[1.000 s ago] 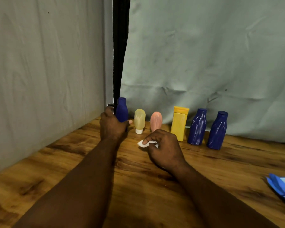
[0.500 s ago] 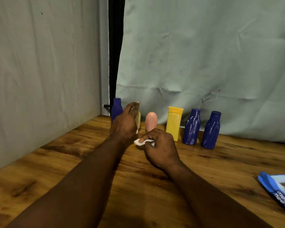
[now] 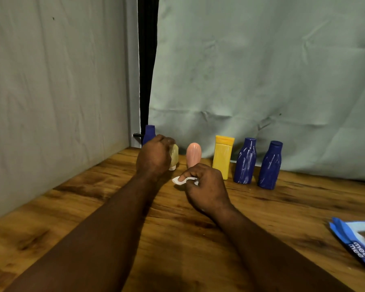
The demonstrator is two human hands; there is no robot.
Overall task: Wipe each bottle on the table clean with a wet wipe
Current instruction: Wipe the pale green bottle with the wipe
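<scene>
A person's left hand reaches to the far side of a wooden worktop, its fingers curled around a pale yellow bottle that stands cap-down in a row of bottles along a grey-green cloth backdrop. The bottle's white cap shows just below the hand, at or very near the wood; whether it is lifted cannot be told.

The right hand hovers just to the right and nearer the camera, fingertips pinching a small crumpled white wet wipe that juts out to the left, close to the held bottle but apart from it.

Behind the left hand, in the far-left corner, the top of a corner blue bottle shows. To the right of the held bottle stand, in order, a pink bottle, partly hidden at its base by the right hand, a yellow bottle with a flat cap, a middle blue bottle and a right-end blue bottle. All are upright, each a little apart from the next.

At the near right edge a blue wipes packet lies flat on the wood, well apart from the bottles and cut off by the frame.
</scene>
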